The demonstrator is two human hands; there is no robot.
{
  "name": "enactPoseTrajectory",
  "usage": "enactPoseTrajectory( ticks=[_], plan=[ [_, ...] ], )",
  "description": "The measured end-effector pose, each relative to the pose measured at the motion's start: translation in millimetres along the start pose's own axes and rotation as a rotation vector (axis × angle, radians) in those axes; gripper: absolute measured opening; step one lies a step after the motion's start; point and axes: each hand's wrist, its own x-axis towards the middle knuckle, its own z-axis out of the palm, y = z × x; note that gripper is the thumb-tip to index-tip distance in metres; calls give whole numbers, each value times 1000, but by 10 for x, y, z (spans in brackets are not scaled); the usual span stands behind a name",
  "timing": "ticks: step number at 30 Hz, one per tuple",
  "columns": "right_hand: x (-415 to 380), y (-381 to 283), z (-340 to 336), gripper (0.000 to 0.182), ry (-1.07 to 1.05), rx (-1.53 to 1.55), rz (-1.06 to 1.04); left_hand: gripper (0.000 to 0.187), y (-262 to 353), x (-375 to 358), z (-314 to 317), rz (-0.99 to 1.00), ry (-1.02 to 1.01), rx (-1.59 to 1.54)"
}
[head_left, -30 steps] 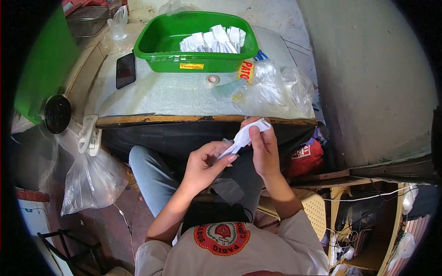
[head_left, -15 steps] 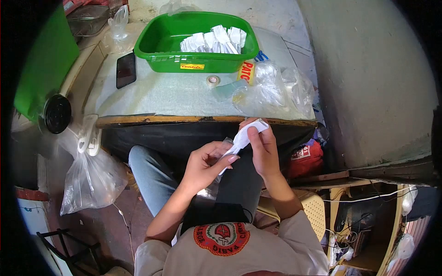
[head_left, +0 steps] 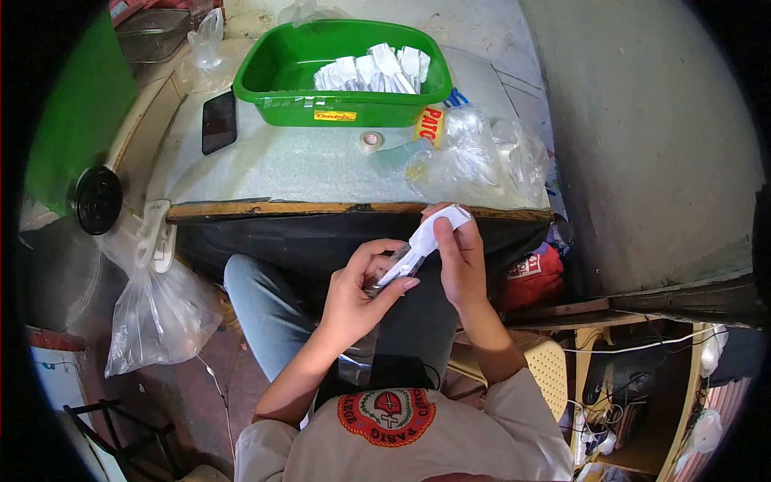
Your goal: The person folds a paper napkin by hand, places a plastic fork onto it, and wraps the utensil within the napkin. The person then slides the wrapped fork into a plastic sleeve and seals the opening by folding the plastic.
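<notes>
A slim white tissue-wrapped bundle [head_left: 426, 239] slants up to the right above my lap. My right hand [head_left: 462, 261] grips its wide upper end, thumb on top. My left hand [head_left: 357, 291] curls round the lower end, holding a clear plastic sleeve [head_left: 388, 269] that surrounds the narrow part. What is inside the tissue cannot be made out. More clear plastic [head_left: 357, 361] lies on my lap. On the table, a green basin [head_left: 273, 112] holds several similar white bundles [head_left: 373, 71] at its right side.
On the table [head_left: 273, 173] are a black phone [head_left: 219, 123], a small tape roll [head_left: 370, 141], a yellow-red packet [head_left: 430, 124] and clear plastic bags [head_left: 470, 157]. A filled plastic bag [head_left: 165, 321] hangs at the left. A grey wall [head_left: 642, 145] bounds the right.
My left hand has shifted slightly up and its fingers have spread round the sleeve. The sleeve now shows more plainly around the bundle's lower part. The right hand has barely moved.
</notes>
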Motion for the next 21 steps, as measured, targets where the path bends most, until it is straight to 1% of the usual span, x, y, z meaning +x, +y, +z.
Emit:
enactPoseTrajectory(
  ticks=[2, 4, 8, 11, 13, 14, 16, 17, 19, 20, 21],
  plan=[
    [0, -1, 3, 20, 9, -1, -5, 44, 10, 1, 3, 8, 19, 8],
    [-6, 2, -6, 20, 1, -27, -4, 45, 20, 0, -2, -48, 24, -39],
    [-9, 15, -13, 20, -9, -11, 6, 43, -1, -12, 12, -19, 56, -50],
    [-7, 15, -11, 20, -6, -16, 6, 47, -2, -11, 25, 35, 52, -47],
    [-15, 23, -3, 20, -1, -14, 3, 47, -6, -9, 28, 138, 29, 57],
    [-15, 33, 3, 20, -1, -14, 2, 47, -11, 2, 25, 139, 29, 57],
    [-16, 52, 5, 20, 0, -11, -36, 45, -28, 31, 27, 236, 7, 146],
    [-16, 56, 1, 20, 0, -12, -37, 45, -41, 31, 29, 238, 8, 146],
    [-18, 59, -6, 20, -25, -34, -37, 40, -59, 24, 31, 146, 1, 82],
    [-15, 43, -14, 20, -25, -33, -38, 40, -39, 25, 26, 146, 0, 83],
    [-11, 14, -29, 20, -52, -32, 0, 41, -2, 26, 19, 84, -26, 28]
  ],
)
